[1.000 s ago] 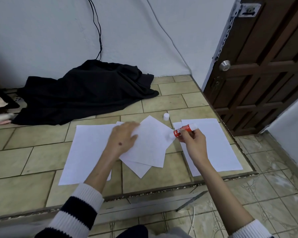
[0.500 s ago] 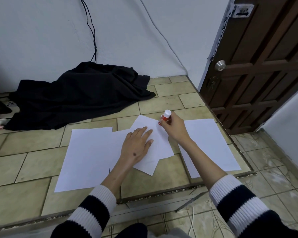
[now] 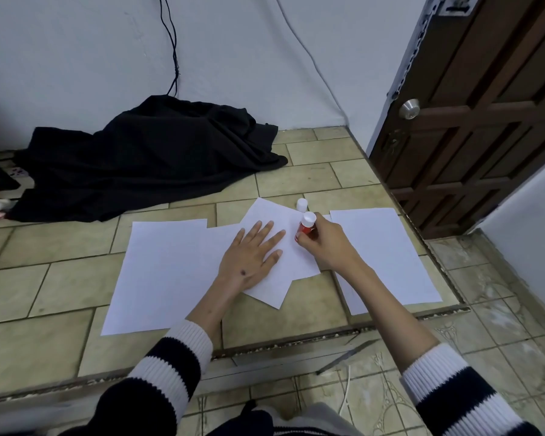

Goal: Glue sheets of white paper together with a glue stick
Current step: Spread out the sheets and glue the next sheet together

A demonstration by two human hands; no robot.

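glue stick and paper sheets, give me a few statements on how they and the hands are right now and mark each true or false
1. The left hand lies flat with straight fingers on the tilted middle sheet. True.
2. The right hand holds the glue stick lying flat on its side. False: the stick stands about upright, white end up, its lower end at the middle sheet.
3. A loose white cap sits on the tiled floor just beyond the glue stick. True.
4. The black cloth covers part of the left sheet. False: it lies farther back by the wall, apart from the paper.
5. The right sheet lies on the door side of the right hand. True.
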